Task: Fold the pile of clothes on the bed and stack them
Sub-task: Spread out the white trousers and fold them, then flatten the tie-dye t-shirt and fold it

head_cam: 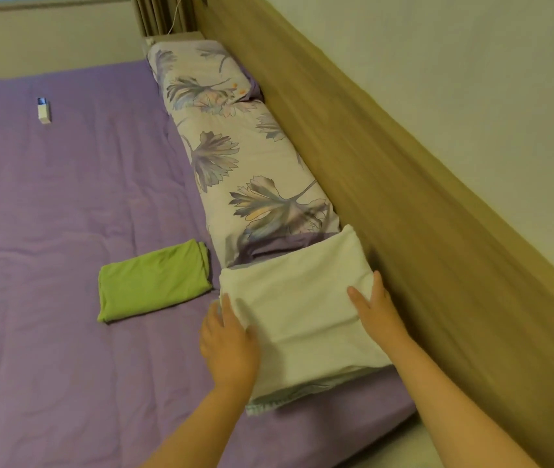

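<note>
White cloth: folded, lying at the bed's right edge against the headboard, on top of what looks like a floral pillow's end. Green cloth is folded too and sits apart, just to its left. No unfolded pile in view. Judging from that: folding mostly done, stacking not yet, since the two are separate. Left hand flat on the white cloth's left edge, fingers straight. Right hand flat on its right side, fingers spread. Neither is gripping; both press down.
</note>
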The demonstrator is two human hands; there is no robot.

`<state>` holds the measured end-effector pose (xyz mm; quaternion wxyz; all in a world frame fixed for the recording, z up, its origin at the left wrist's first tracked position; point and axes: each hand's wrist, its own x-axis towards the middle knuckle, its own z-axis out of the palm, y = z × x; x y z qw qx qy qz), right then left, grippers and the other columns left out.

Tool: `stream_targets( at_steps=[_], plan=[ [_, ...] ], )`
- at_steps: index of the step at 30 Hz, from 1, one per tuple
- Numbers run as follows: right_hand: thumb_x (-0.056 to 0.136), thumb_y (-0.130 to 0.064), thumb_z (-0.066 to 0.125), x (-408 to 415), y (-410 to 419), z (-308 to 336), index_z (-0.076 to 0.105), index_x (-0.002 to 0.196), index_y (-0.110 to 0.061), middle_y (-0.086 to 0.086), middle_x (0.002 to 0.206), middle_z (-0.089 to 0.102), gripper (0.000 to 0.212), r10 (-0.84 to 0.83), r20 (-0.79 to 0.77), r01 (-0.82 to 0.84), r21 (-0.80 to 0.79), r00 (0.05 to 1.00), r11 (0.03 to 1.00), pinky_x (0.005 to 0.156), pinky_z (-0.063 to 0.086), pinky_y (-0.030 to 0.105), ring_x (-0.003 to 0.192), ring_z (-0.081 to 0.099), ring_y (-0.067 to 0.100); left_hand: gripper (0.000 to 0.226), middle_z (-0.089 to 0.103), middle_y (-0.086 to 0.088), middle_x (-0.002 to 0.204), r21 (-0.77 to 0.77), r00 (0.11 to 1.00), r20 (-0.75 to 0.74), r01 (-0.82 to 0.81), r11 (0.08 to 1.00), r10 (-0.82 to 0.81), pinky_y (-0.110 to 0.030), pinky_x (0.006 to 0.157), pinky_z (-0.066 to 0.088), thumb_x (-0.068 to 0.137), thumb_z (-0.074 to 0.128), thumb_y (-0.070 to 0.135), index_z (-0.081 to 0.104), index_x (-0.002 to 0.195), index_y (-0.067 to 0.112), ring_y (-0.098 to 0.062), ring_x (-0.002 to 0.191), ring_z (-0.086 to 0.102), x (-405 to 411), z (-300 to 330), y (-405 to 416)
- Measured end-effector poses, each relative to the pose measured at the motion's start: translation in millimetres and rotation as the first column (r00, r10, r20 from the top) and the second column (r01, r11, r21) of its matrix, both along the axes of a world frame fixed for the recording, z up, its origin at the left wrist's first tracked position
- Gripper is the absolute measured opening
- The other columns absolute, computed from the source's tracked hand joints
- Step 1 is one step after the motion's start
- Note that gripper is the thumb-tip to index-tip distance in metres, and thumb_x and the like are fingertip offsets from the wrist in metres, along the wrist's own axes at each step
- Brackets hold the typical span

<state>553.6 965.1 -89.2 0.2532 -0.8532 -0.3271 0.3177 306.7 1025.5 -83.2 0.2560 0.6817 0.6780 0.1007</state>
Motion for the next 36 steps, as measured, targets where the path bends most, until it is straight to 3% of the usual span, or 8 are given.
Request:
stream_targets(
  at_steps=[2, 5, 10, 15, 19, 27, 32, 36],
  plan=[
    [0.089, -0.065, 0.035, -4.4, -0.8, -8.7, 0.004, 0.152, -0.029, 0.011, 0.160, 0.003, 0.079, 0.133, 0.292, -0.110, -0.094, 0.947, 0.989, 0.113, 0.022, 0.045, 0.145, 0.009, 0.030, 0.066, 0.024, -0.014, 0.156, 0.156, 0.970, -0.117, 0.231, 0.960, -0.214, -0.054, 0.114, 0.017, 0.092, 0.055, 0.038, 0.028, 0.149, 0.021, -0.037, 0.143, 0.022, 17.9, 0.1, -2.0],
    [0.086, -0.073, 0.008, -14.2, 7.7, -18.9, 0.016, 0.150, -0.035, 0.012, 0.160, 0.006, 0.075, 0.377, 0.606, -0.322, -0.203, 0.700, 0.925, 0.116, 0.004, 0.050, 0.147, -0.002, 0.031, 0.066, 0.020, -0.013, 0.156, 0.148, 0.897, -0.239, 0.412, 0.899, -0.372, -0.060, 0.114, 0.006, 0.091, 0.026, 0.059, 0.032, 0.147, 0.025, -0.040, 0.143, 0.017, 39.2, -8.4, 3.0],
    [0.070, -0.078, -0.024, -14.6, 25.2, -60.0, -0.025, 0.137, -0.048, 0.002, 0.159, -0.015, 0.074, 0.444, 0.536, -0.338, -0.289, 0.718, 0.895, 0.115, -0.009, 0.048, 0.145, -0.019, 0.024, 0.066, 0.034, -0.014, 0.151, 0.105, 0.850, -0.290, 0.486, 0.868, -0.440, -0.057, 0.107, 0.012, 0.091, 0.024, 0.062, 0.042, 0.143, 0.026, -0.040, 0.139, 0.029, 38.0, -47.5, 20.1],
    [0.072, -0.081, -0.009, -2.8, 41.4, -86.1, -0.033, 0.127, -0.056, -0.002, 0.159, -0.018, 0.065, 0.454, 0.435, -0.344, -0.309, 0.778, 0.887, 0.116, -0.006, 0.046, 0.145, -0.019, 0.020, 0.069, -0.025, 0.002, 0.154, 0.073, 0.861, -0.259, 0.470, 0.880, -0.439, -0.051, 0.113, -0.018, 0.086, 0.000, 0.072, -0.012, 0.145, 0.039, -0.024, 0.139, -0.034, 45.5, -81.4, 37.0],
    [0.077, -0.079, -0.001, 1.6, 54.0, -83.7, -0.022, 0.140, -0.051, -0.002, 0.158, -0.020, 0.072, 0.496, 0.352, -0.357, -0.391, 0.793, 0.848, 0.117, -0.007, 0.047, 0.145, -0.019, 0.020, 0.073, -0.036, 0.000, 0.151, -0.051, 0.829, -0.257, 0.503, 0.863, -0.498, -0.050, 0.108, -0.028, 0.083, -0.004, 0.073, -0.019, 0.146, 0.039, -0.022, 0.129, -0.047, 51.1, -85.3, 53.9],
    [0.096, -0.060, 0.020, -22.9, 58.8, -33.7, -0.003, 0.150, -0.040, 0.006, 0.160, -0.007, 0.062, 0.405, 0.198, -0.268, -0.488, 0.893, 0.831, 0.115, 0.009, 0.053, 0.146, -0.003, 0.031, 0.063, -0.014, -0.003, 0.160, -0.310, 0.627, -0.190, 0.692, 0.652, -0.756, -0.051, 0.118, 0.006, 0.100, 0.030, 0.050, 0.002, 0.153, 0.029, -0.028, 0.147, -0.008, 10.9, -25.8, 66.8],
    [0.100, -0.049, 0.027, -97.0, 50.9, 15.4, 0.023, 0.149, -0.026, 0.006, 0.159, 0.012, 0.055, 0.455, 0.207, -0.374, -0.336, 0.866, 0.865, 0.117, 0.016, 0.047, 0.146, 0.011, 0.025, 0.052, 0.043, -0.006, 0.143, -0.351, 0.745, -0.193, 0.555, 0.754, -0.638, -0.043, 0.109, 0.030, 0.099, 0.039, 0.037, 0.027, 0.148, 0.022, -0.027, 0.132, 0.037, -48.3, 23.8, 44.0],
    [0.100, -0.041, 0.034, -168.8, 37.9, 50.2, 0.032, 0.145, -0.025, -0.002, 0.147, 0.039, 0.047, 0.645, 0.322, -0.572, -0.300, 0.693, 0.764, 0.114, 0.016, 0.040, 0.139, 0.028, 0.018, 0.043, 0.056, -0.006, 0.132, -0.245, 0.854, -0.223, 0.419, 0.874, -0.471, -0.032, 0.089, 0.043, 0.100, 0.036, 0.029, 0.037, 0.142, 0.021, -0.028, 0.118, 0.052, -104.0, 62.3, 24.1]
  ],
)
